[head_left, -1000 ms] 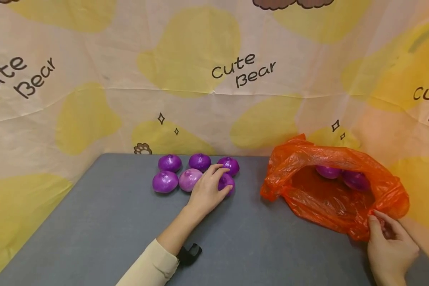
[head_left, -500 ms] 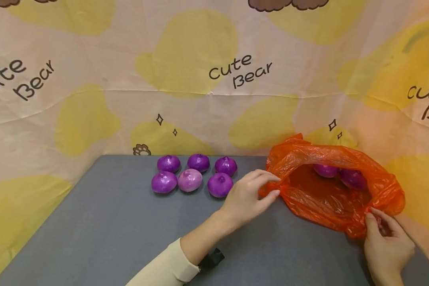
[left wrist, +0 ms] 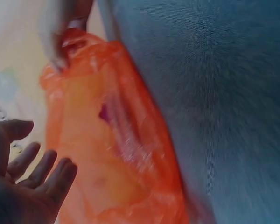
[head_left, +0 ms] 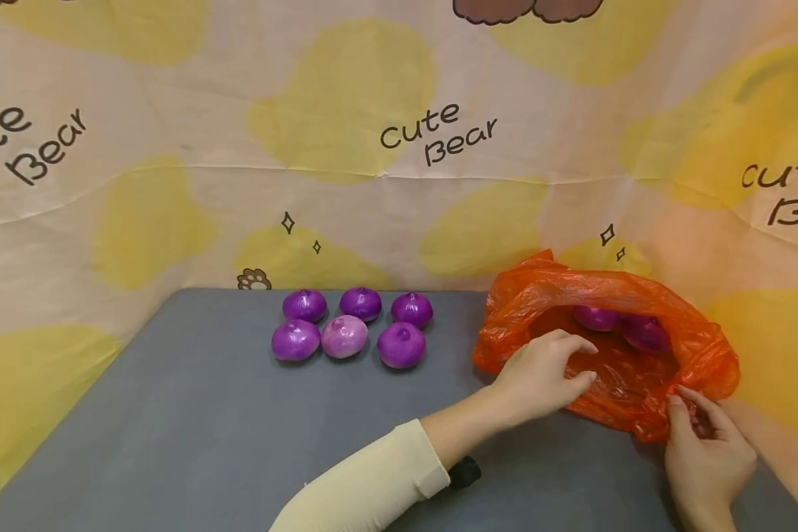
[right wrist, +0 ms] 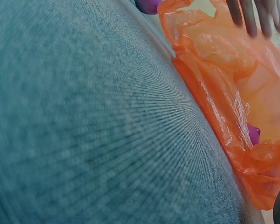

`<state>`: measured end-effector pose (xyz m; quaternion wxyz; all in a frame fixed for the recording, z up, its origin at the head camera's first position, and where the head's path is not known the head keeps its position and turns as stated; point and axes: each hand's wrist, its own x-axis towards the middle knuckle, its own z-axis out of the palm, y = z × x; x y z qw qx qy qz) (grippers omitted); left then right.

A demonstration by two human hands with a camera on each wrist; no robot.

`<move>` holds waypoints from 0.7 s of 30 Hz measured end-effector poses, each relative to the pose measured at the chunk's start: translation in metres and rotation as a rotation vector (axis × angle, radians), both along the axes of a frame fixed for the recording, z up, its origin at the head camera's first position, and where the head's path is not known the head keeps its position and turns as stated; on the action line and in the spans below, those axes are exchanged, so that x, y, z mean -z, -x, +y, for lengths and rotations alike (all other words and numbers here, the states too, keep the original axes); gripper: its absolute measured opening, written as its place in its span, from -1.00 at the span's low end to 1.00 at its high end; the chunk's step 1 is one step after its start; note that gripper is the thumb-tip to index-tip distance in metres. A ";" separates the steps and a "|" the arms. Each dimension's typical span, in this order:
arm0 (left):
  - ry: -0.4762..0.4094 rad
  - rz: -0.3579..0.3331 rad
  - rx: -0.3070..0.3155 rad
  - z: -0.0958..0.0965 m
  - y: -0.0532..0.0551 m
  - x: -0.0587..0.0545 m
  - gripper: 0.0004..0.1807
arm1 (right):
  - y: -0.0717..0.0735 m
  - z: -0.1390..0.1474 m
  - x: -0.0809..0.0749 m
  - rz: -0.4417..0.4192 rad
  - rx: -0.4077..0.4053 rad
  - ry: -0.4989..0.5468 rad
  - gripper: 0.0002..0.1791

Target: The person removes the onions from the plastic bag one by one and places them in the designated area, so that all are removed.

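Note:
My left hand [head_left: 544, 373] hovers over the near left side of an orange plastic bag [head_left: 601, 284]. Its fingers are loosely bent, and the left wrist view shows the fingers [left wrist: 39, 172] spread with nothing between them. At the bag's near right edge, my right hand [head_left: 708, 462] pinches the rim between thumb and fingers. The bag lies with its mouth wide, and two purple onions show inside, one onion [head_left: 596, 318] left of the other onion [head_left: 645, 334]. The bag's bottom is partly hidden by my left hand.
Several purple onions stand in two rows left of the bag, among them a paler onion [head_left: 344, 337] and a front right onion [head_left: 401, 345]. The grey table [head_left: 226, 436] meets a printed cloth backdrop [head_left: 346, 133] behind and at the sides.
My left hand has moved right, from the front right onion past the bag's left edge to over its opening. The onions outside stay in two rows. My right hand keeps its pinch on the rim.

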<state>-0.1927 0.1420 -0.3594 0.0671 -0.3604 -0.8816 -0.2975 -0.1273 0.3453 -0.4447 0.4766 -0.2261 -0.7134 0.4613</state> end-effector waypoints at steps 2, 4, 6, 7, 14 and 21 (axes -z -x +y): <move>0.009 0.014 -0.044 0.011 0.005 0.005 -0.67 | 0.000 -0.003 0.000 -0.006 -0.002 -0.003 -0.79; 0.018 0.031 -0.080 0.021 0.011 0.010 -0.68 | 0.001 -0.007 0.001 -0.003 -0.006 -0.001 -0.79; 0.036 0.038 -0.108 0.031 0.017 0.013 -0.66 | 0.002 -0.011 0.002 0.001 -0.008 0.001 -0.79; 0.050 0.033 -0.120 0.035 0.019 0.015 -0.64 | 0.003 -0.013 0.003 0.002 -0.009 -0.003 -0.78; 0.120 -0.038 -0.210 0.063 0.038 0.024 -0.44 | 0.005 -0.022 0.005 0.001 -0.016 0.002 -0.78; 0.142 -0.059 -0.298 0.091 0.061 0.023 -0.35 | 0.005 -0.021 0.000 0.003 -0.020 -0.001 -0.78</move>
